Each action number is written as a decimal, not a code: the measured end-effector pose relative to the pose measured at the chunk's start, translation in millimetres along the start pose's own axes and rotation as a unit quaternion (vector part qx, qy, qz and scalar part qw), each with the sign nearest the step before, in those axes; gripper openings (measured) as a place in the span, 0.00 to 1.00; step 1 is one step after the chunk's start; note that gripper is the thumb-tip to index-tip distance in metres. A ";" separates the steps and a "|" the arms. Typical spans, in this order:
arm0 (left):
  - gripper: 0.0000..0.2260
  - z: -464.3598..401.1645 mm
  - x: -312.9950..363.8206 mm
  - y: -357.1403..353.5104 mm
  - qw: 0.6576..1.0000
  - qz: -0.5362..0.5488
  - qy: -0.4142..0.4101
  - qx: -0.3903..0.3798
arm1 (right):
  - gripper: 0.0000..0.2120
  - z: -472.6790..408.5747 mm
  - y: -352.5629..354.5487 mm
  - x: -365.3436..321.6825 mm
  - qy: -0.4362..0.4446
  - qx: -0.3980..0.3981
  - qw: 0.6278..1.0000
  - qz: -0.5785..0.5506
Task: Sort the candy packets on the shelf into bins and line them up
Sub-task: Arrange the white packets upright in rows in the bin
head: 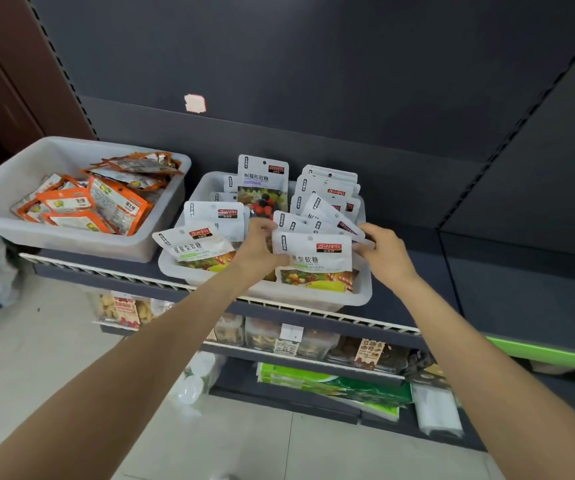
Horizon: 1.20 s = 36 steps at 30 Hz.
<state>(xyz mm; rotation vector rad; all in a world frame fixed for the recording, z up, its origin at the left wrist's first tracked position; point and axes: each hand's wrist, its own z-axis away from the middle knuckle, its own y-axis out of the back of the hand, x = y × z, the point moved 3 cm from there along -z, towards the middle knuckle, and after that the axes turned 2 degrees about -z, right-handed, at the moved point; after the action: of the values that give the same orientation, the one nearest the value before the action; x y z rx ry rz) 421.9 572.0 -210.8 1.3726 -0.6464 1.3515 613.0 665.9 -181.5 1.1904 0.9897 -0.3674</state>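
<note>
Both bare arms reach forward and up, the hands close together at the middle of the view.

The left forearm runs from the lower left corner up to the left hand [262, 244], whose fingers curl inward with the thumb side toward the right hand, gripping a thin edge. The right forearm comes from the lower right; the right hand [385, 252] shows its back to the camera, its fingers bent and pinching toward the left. The two hands are near each other but apart.
</note>
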 end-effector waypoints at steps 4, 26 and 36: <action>0.38 8.9 19.1 -1.8 0.991 -0.075 -0.101 -0.054 | 0.11 -3.3 4.0 -0.6 0.020 0.044 0.999 0.013; 0.21 15.9 22.9 11.3 0.932 -0.286 -0.208 -0.080 | 0.26 15.7 -10.6 1.1 -0.040 -0.079 0.986 -0.144; 0.06 35.8 33.8 -4.4 0.919 -0.291 -0.262 -0.035 | 0.36 25.4 -13.1 -8.9 -0.023 -0.106 0.989 -0.098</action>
<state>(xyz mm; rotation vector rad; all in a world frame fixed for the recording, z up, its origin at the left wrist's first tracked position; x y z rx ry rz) 446.2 550.4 -173.6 1.7081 -0.5555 0.4786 610.2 636.1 -181.4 0.8929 1.0811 -0.4320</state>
